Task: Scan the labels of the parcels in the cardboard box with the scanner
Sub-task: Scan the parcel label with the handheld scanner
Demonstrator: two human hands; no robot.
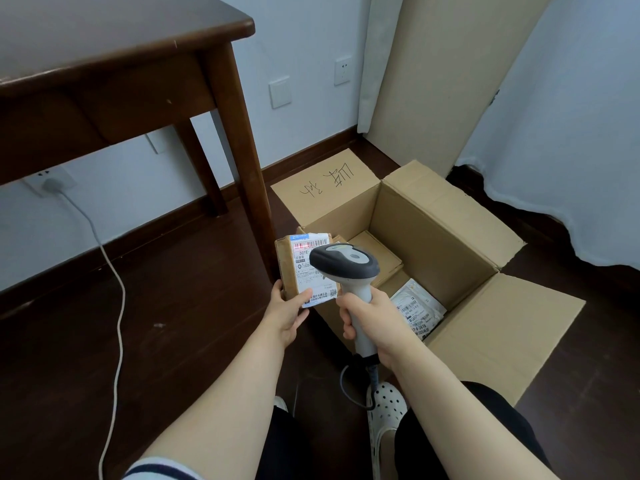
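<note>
I see a dark wooden floor (180, 323) filling the lower part of the head view, with a dark brown wooden desk (114, 64) standing at upper left against a pale wall. To the right of the desk leg sits the open cardboard box (460, 244), its four flaps folded outward; the far-left flap carries handwritten black characters. Inside the box I see a flat brown cardboard parcel (377, 251) lying toward the far-left corner and a white bagged parcel (420, 308) with a printed label lying nearer, beside the right wall. A tall beige panel (440, 81) leans behind the box, next to a pale blue cloth (568, 126) hanging at right. A white cable (116, 306) runs from a wall socket under the desk down across the floor. My left hand (285, 311) holds a small brown parcel (289, 268) above the box's near-left corner, the grip closed around its lower edge, its white shipping label (313, 268) facing the camera. My right hand (372, 315) has its grip clenched around the handle of the grey-and-white barcode scanner (343, 263), whose head overlaps the label. A red scan line (304, 246) lies across the barcode at the label's top. A white perforated shoe (386, 408) shows below the scanner's cord.
</note>
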